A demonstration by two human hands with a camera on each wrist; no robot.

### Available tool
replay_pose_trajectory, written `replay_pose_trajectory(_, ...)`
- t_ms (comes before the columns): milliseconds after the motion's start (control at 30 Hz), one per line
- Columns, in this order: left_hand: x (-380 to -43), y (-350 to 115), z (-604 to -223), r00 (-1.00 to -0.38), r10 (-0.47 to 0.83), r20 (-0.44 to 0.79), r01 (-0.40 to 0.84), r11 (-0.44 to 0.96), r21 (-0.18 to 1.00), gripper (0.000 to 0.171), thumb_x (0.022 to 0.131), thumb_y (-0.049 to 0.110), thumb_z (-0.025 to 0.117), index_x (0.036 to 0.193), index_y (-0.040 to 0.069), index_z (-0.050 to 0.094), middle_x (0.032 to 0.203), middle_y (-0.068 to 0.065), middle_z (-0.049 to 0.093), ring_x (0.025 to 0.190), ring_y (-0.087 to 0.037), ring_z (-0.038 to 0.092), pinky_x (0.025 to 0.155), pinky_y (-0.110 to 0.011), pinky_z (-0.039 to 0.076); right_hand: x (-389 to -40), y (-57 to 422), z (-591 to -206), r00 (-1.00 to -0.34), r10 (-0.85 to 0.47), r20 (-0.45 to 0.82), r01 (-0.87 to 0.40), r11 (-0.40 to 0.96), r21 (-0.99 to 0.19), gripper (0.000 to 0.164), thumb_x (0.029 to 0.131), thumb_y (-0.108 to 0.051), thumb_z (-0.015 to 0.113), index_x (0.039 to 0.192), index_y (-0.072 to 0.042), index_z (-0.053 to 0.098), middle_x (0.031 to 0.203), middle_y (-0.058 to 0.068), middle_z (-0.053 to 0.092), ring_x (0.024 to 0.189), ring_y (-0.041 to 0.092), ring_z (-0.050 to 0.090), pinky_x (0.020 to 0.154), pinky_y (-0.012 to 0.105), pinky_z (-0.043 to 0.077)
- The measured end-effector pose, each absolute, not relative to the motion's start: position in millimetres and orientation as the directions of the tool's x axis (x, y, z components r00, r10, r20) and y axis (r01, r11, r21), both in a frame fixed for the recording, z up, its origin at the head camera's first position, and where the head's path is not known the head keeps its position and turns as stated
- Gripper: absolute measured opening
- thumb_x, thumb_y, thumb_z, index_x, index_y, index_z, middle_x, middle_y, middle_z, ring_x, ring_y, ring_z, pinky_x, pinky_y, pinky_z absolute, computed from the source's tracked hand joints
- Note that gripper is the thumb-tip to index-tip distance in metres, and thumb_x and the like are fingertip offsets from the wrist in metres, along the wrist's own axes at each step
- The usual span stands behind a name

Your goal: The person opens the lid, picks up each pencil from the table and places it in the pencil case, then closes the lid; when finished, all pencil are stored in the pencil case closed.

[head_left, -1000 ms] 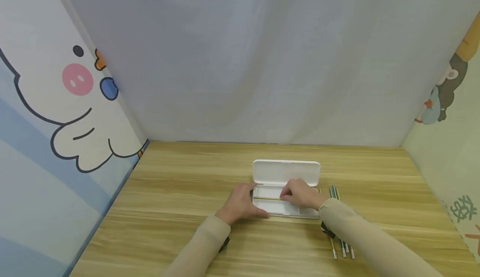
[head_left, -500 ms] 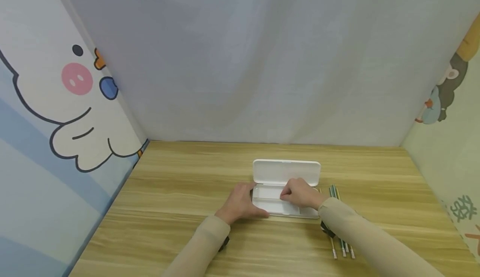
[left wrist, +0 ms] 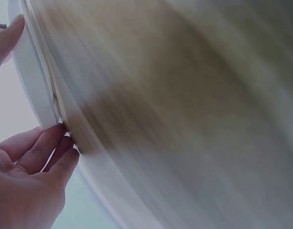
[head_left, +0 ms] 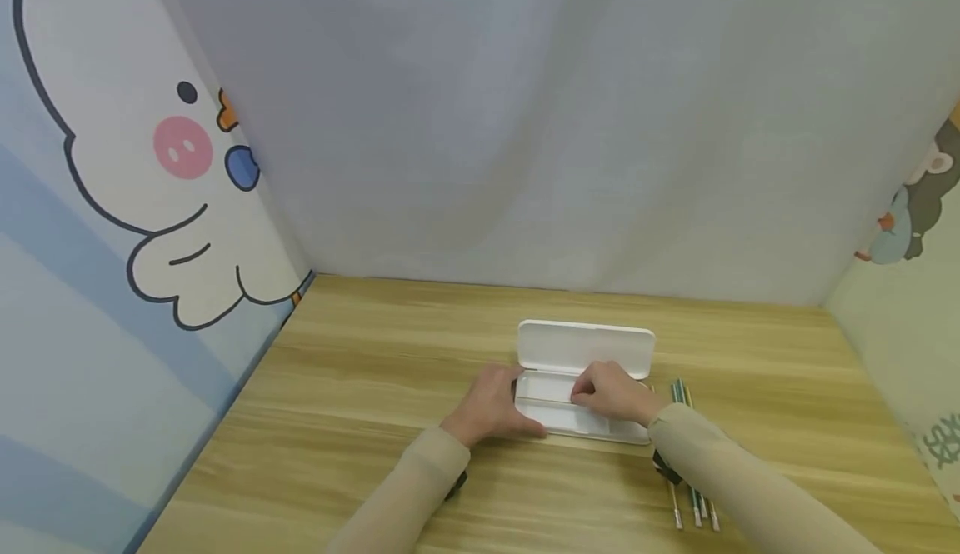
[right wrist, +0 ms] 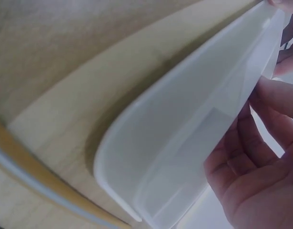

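A white pencil case (head_left: 566,416) stands on the table, its lid (head_left: 585,346) raised at the back. My left hand (head_left: 495,408) grips its left end, with the thumb at the front edge and the fingers at the back corner, as the left wrist view (left wrist: 36,186) also shows. My right hand (head_left: 615,391) reaches into the case with thumb and fingertips together at the long divider (head_left: 542,401). They appear to pinch a thin paintbrush that is hidden behind the divider and the hand. The right wrist view shows curled fingers (right wrist: 241,148) over the case's interior.
Several paintbrushes (head_left: 696,508) with green and yellow handles lie to the right of the case, partly under my right sleeve (head_left: 742,454). A grey curtain (head_left: 525,121) closes off the back. Cartoon-printed walls (head_left: 90,329) flank the table (head_left: 390,321).
The thin yellow brush handle seen along the divider has dropped out of sight. Both hands keep their places on the case; the head view has shifted slightly.
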State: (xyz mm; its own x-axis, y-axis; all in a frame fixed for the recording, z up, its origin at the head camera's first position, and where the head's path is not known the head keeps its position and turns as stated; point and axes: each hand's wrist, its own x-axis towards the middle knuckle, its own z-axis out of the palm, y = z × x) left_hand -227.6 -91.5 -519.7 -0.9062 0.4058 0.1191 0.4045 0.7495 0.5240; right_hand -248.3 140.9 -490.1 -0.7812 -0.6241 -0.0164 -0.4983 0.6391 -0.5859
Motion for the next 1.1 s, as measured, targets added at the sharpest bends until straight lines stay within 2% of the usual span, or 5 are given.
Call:
replay_pose_trajectory(300,-229.4,-88.8,-523.3,-0.908,0.404,0.109,0.396,0.746,0.536,0.074,0.052,0.056,0.087,0.106,0.01,0.065,0.096,0.004,0.064,0.09,-0.013,0.054,0.083,-0.032,0.044,-248.2,146.5,-493.1,-0.799,-0.6,-0.025,-0.469,0.65,-0.599,0.007,0.087,-0.007,0.067,0.082,-0.008,0.073,0.078,-0.005,0.068,0.072,0.009,0.056,0.069,0.033,0.048)
replay_pose_trajectory(667,-229.8,-89.7,-525.4,-0.915,0.393,0.092,0.378,0.757,0.533,0.078,0.052,0.058,0.086,0.109,0.01,0.065,0.101,0.003,0.064,0.096,-0.016,0.054,0.089,-0.034,0.043,-247.8,156.1,-488.5,-0.804,-0.595,-0.02,-0.452,0.631,-0.631,0.006,0.088,-0.009,0.067,0.087,-0.007,0.072,0.08,-0.005,0.067,0.075,0.011,0.059,0.07,0.032,0.05)
replay_pose_trajectory(967,-228.2,-88.6,-521.5,-0.913,0.397,0.097,0.382,0.743,0.549,0.077,0.051,0.055,0.088,0.108,0.009,0.065,0.098,0.002,0.064,0.091,-0.016,0.054,0.085,-0.034,0.045,-243.7,169.9,-478.4,-0.807,-0.591,0.009,-0.446,0.598,-0.665,0.01,0.086,-0.01,0.069,0.092,-0.001,0.071,0.084,-0.002,0.067,0.079,0.013,0.061,0.073,0.034,0.051)
replay_pose_trajectory(1100,-228.3,-88.1,-521.8,-0.919,0.386,0.077,0.363,0.754,0.547,0.081,0.052,0.055,0.087,0.113,0.007,0.064,0.105,-0.001,0.064,0.099,-0.018,0.054,0.089,-0.035,0.044,-243.8,177.8,-474.9,-0.816,-0.578,-0.003,-0.413,0.587,-0.697,0.013,0.087,-0.011,0.068,0.095,-0.001,0.071,0.087,-0.002,0.067,0.082,0.014,0.061,0.074,0.033,0.051)
